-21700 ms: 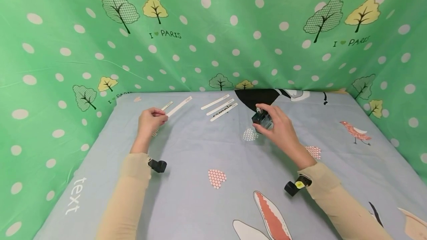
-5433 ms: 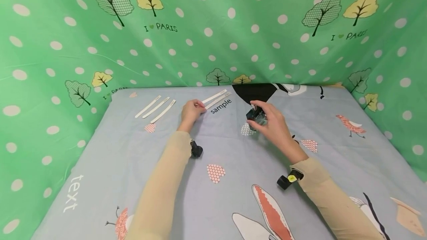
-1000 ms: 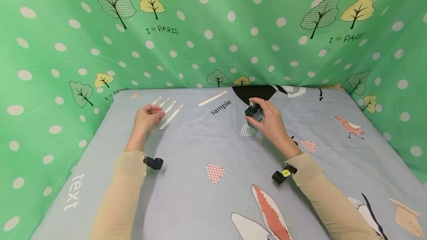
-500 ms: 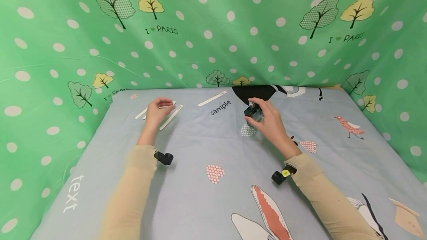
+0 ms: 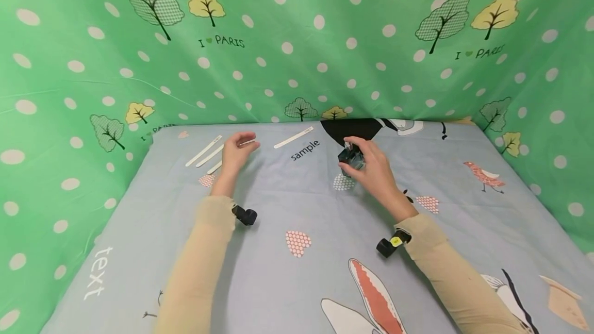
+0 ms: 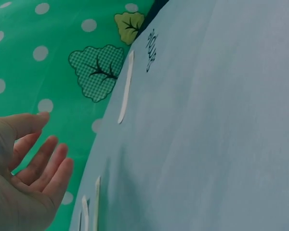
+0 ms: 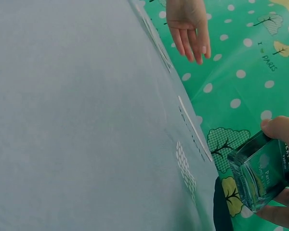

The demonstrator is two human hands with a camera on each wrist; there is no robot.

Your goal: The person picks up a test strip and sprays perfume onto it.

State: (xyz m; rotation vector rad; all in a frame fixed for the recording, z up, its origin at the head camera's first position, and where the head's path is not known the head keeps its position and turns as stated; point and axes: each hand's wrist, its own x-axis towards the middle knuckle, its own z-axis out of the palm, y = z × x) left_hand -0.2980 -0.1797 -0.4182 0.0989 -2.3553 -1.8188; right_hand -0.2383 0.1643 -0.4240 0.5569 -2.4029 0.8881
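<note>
Hands: right hand [image 5: 373, 169] grips a glass bottle [image 5: 350, 156] upright, nozzle up; left hand [image 5: 235, 151] hovers open-fingered over paper strips [image 5: 204, 150] lying diagonally on the counter [image 5: 297, 210].

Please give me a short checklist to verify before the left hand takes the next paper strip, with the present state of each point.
1. Left hand is free: ok, its fingers are relaxed and hold nothing.
2. Single paper strip lies flat beside the printed word, apart from both hands: ok.
3. Group of strips lies on the blue sheet at far left: ok; the left hand covers part of it.
4. Right hand grips the glass bottle: ok.
5. Bottle nozzle points toward the strip: cannot tell.
</note>
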